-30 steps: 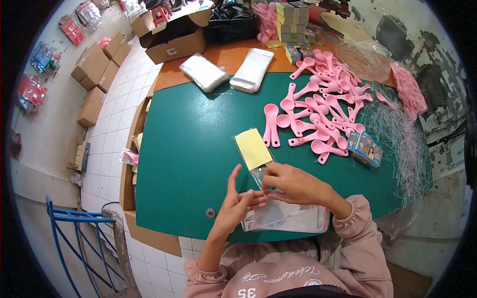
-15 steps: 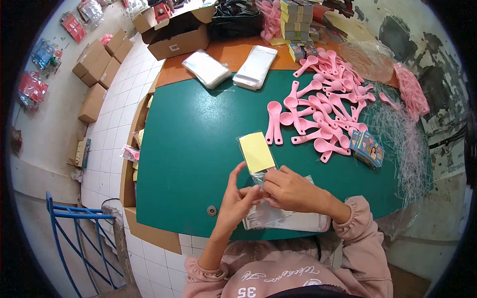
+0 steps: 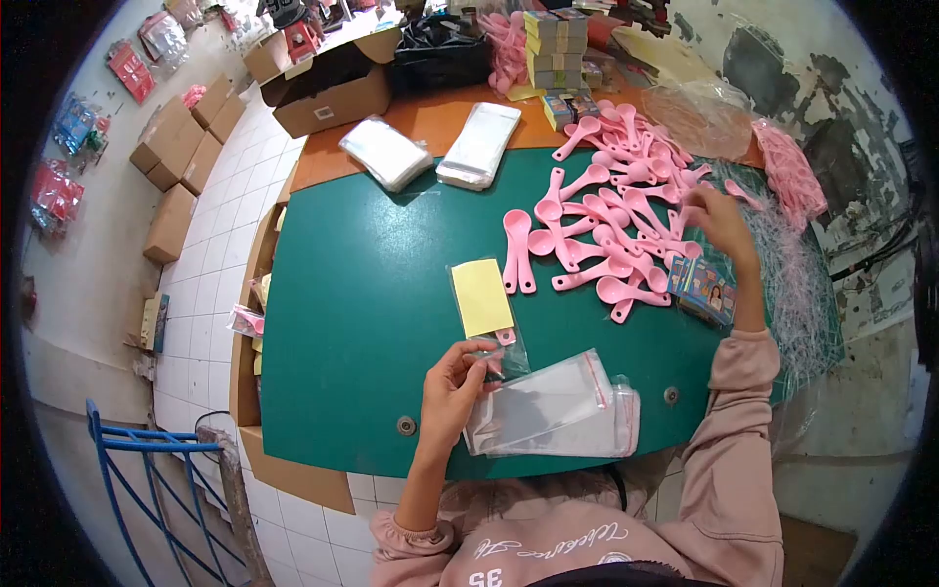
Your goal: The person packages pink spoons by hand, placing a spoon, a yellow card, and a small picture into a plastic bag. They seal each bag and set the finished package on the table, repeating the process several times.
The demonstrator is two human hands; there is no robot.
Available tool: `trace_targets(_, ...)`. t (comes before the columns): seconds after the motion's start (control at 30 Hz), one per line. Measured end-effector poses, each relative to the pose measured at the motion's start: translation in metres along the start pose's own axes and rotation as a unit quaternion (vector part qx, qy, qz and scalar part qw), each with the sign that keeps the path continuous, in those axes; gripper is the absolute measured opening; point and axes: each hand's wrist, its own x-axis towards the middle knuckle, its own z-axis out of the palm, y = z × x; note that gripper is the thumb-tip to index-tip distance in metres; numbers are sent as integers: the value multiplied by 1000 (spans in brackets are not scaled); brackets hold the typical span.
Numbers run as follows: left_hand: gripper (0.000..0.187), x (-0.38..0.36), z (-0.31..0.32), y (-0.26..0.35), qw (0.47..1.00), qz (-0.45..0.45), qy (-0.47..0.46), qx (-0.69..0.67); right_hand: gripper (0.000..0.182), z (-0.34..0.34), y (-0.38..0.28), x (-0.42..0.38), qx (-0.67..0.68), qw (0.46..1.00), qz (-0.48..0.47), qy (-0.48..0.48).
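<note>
My left hand pinches the lower end of a clear plastic bag on the green table. Inside the bag are a yellow card and a pink measuring spoon, whose handle end shows below the card. At the right edge of a heap of pink measuring spoons is my right hand, its fingers bent and apart over the spoons. Just below it lies a stack of printed cards. Flat clear bags lie in front of my body.
Two stacks of clear bags lie at the back. Behind the spoons stand bundled cards. An open cardboard box is at the back left. Shredded plastic strands cover the right edge. A blue metal frame stands at left.
My right hand has left the bag and moved up and right to the spoon heap. My left hand still grips the bag. The view has shifted slightly.
</note>
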Motion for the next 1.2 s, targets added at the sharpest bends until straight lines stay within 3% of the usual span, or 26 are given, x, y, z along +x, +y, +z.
trace_targets(0.03,17,0,1,0,1000,4,0,-1,21,3,5,-3,-2,1000,-3,3)
trace_targets(0.07,16,-2,0,0,1000,-8,3,-10,24,14,8,-16,-179,981,29,69)
trace_targets(0.1,15,-1,0,1,1000,-17,5,-19,29,25,-5,-27,-349,925,59,136)
trace_targets(0.13,14,-1,2,1,1000,-16,12,-19,36,45,-17,-36,-227,964,-94,103)
trace_targets(0.17,14,-3,4,1,1000,-18,14,-17,44,71,-37,-48,-94,964,-240,66)
trace_targets(0.23,13,-3,8,3,998,5,5,-67,52,96,-118,-72,117,957,-230,-130)
trace_targets(0.33,15,-11,7,5,992,12,-25,-123,44,123,-145,-85,72,959,-222,-158)
trace_targets(0.43,17,-23,-1,16,997,-37,-20,-63,32,135,-140,-79,158,946,-245,-142)
trace_targets(0.57,24,-23,-3,16,995,-23,9,94,20,131,-134,-79,255,932,-208,-150)
trace_targets(0.67,21,-15,6,19,941,120,20,315,18,127,-131,-79,276,918,-197,-205)
trace_targets(0.73,16,-12,5,15,943,112,23,314,16,126,-127,-77,326,899,-160,-246)
trace_targets(0.87,7,-13,9,14,943,115,53,307,16,141,-124,-83,398,886,-87,-222)
trace_targets(0.93,7,-12,10,9,940,134,60,308,10,140,-131,-83,491,826,56,-272)
trace_targets(1.03,9,-9,8,-3,940,137,86,300,11,143,-139,-87,466,854,49,-225)
trace_targets(1.2,11,-10,7,-6,958,74,93,262,13,143,-143,-87,478,845,89,-222)
